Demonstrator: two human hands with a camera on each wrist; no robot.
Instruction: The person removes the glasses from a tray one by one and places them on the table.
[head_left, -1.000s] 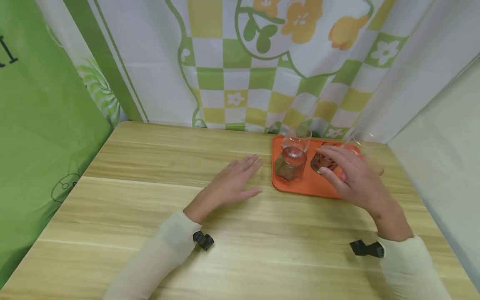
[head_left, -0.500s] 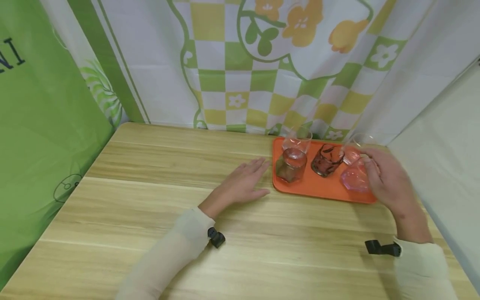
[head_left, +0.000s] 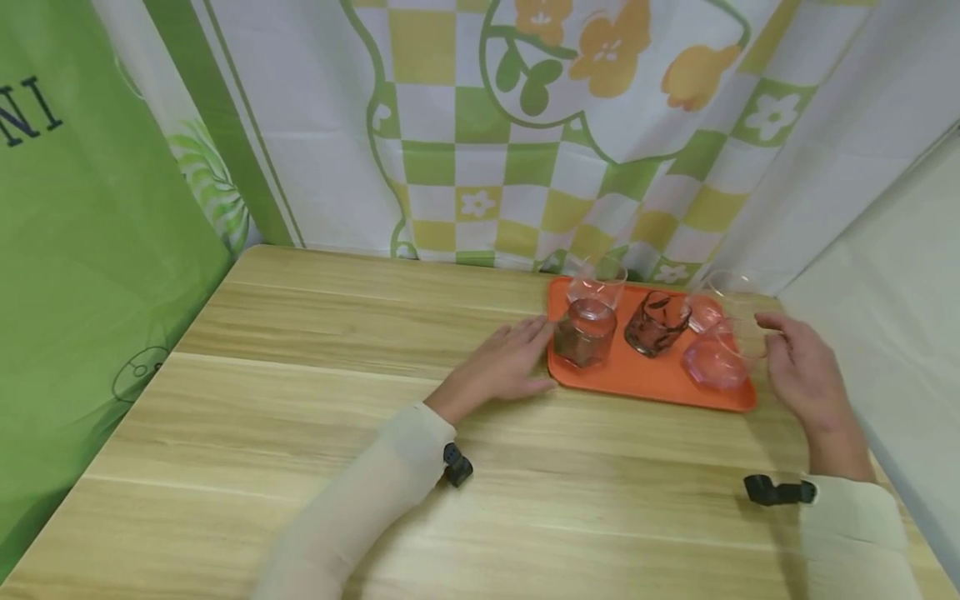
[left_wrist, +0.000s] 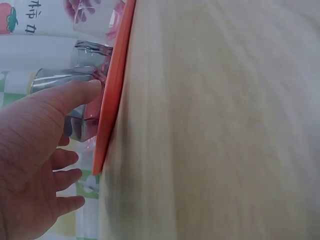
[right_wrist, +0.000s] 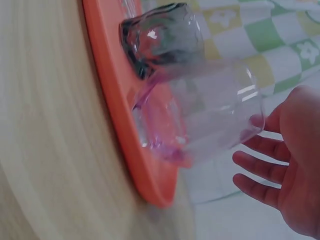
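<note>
An orange tray (head_left: 637,382) stands on the wooden table with several drinking glasses on it. My left hand (head_left: 501,371) is at its left end, fingers extended, close to a grey faceted glass (head_left: 585,335); whether it touches the tray is unclear. To the right of the tray is my right hand (head_left: 806,371), fingers loosely bent near the rim of a clear glass with a pink base (head_left: 716,362). In the right wrist view that pink-based glass (right_wrist: 200,117) stands upright on the tray, and any fingertip contact at its rim is hard to tell. A dark patterned glass (head_left: 656,325) stands mid-tray.
Behind the grey glass stands a clear glass (head_left: 597,282); another pinkish clear glass (head_left: 705,312) is at the back right. A patterned curtain (head_left: 525,175) hangs along the table's far edge. The wooden tabletop (head_left: 300,358) extends left of the tray.
My right hand has moved right, from above the dark glass to beside the tray's right end, uncovering the glasses. My left hand has moved right, up to the tray's left end.
</note>
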